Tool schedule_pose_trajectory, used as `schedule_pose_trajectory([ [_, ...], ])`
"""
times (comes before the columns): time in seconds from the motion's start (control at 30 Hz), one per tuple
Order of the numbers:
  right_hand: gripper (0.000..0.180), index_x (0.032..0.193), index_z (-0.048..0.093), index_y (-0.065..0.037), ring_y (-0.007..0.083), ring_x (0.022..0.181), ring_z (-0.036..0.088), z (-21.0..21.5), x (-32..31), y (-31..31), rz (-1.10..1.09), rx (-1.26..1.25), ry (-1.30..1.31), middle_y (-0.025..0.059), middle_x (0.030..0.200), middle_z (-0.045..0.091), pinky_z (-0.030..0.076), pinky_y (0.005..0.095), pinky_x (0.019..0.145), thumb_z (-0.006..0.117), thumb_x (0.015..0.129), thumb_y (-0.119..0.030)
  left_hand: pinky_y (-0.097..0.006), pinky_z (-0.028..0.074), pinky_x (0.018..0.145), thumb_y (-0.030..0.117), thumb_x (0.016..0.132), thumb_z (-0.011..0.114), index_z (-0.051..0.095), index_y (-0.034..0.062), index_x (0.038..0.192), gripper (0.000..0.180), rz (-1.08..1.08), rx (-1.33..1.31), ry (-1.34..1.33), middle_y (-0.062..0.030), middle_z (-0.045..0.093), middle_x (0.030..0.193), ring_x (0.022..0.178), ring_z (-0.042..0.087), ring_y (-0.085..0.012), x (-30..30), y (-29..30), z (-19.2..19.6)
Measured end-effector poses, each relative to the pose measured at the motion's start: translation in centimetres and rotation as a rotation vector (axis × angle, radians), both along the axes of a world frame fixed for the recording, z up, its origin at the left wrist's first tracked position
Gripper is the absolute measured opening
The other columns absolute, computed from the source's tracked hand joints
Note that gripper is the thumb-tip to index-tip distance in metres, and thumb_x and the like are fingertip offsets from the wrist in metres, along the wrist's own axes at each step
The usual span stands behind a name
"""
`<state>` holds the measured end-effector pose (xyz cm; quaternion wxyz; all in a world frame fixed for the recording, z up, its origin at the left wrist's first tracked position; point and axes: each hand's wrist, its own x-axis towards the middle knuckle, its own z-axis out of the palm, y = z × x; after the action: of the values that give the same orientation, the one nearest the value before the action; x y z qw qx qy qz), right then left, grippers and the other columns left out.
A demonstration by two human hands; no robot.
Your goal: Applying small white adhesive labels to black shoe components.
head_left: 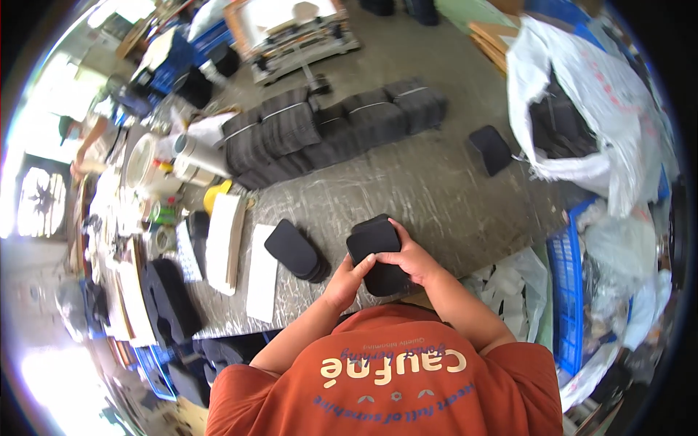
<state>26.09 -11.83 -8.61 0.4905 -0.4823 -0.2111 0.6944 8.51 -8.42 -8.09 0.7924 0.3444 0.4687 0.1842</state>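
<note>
Close to my body, at the near edge of the table, I hold several black rounded pads (375,243) between both hands. My left hand (345,282) grips their left side, its thumb lying across the front. On the right side my right hand (411,256) is closed round them, thumb and fingers at opposite faces. The pads overlap unevenly, one sitting higher than the one below. Left of my hands lies a small stack of similar black pads (294,247). Farther off, a long row of tied dark pad bundles (273,131) rests on the table.
A lone dark pad (491,150) lies near an open white woven sack (618,116) at right. A blue crate (567,291) and clear plastic bags (512,291) stand nearer. Left are white strips (262,272) and a grey cylinder (198,152). A framed press-like device (294,36) stands at the back.
</note>
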Motion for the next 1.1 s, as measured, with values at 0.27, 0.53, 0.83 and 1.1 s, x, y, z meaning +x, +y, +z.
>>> schedule_pose_trajectory([
  [0.27, 0.104, 0.149, 0.012, -0.003, 0.0297, 0.131, 0.037, -2.5, -0.4, 1.8, 0.147, 0.01, -0.218, 0.021, 0.145, 0.024, 0.037, 0.0372, 0.104, 0.079, 0.069, -0.006, -0.032, 0.038, 0.101, 0.03, 0.098, 0.051, 0.035, -0.0078, 0.136, 0.056, 0.119, 0.282, 0.121, -0.0161, 0.051, 0.131, 0.119, 0.049, -0.0193, -0.6, -1.0, -0.3],
  [0.53, 0.082, 0.143, 0.025, -0.004, 0.0261, 0.122, 0.047, -0.5, 0.5, 3.2, 0.137, 0.003, -0.256, 0.0153, 0.135, 0.043, 0.041, 0.0372, 0.102, 0.073, 0.077, -0.001, -0.041, 0.046, 0.086, 0.013, 0.089, 0.06, 0.055, -0.0015, 0.119, 0.034, 0.259, 0.946, 1.261, -0.0193, 0.063, 0.109, 0.097, 0.059, -0.0326, -14.7, 4.6, -2.8],
  [0.83, 0.108, 0.149, 0.012, -0.009, 0.0283, 0.126, 0.043, 0.9, -1.4, 3.3, 0.259, 0.067, -0.409, 0.0176, 0.137, 0.041, 0.035, 0.0376, 0.106, 0.08, 0.066, -0.005, -0.034, 0.05, 0.069, 0.022, 0.059, 0.085, 0.063, -0.0008, 0.09, 0.044, 0.122, 0.646, 1.212, -0.0126, 0.066, 0.082, 0.073, 0.062, -0.0247, -21.3, 9.6, -5.6],
  [1.1, 0.109, 0.148, 0.023, -0.017, 0.039, 0.135, 0.028, 5.5, -4.2, 2.5, 0.432, 0.411, -1.427, 0.0205, 0.149, 0.024, 0.028, 0.0495, 0.108, 0.085, 0.059, -0.033, -0.027, 0.047, 0.057, 0.008, 0.071, 0.075, 0.067, -0.001, 0.088, 0.021, 0.399, 0.57, 0.889, -0.0039, 0.063, 0.07, 0.062, 0.057, -0.0106, -23.7, 8.9, -6.3],
])
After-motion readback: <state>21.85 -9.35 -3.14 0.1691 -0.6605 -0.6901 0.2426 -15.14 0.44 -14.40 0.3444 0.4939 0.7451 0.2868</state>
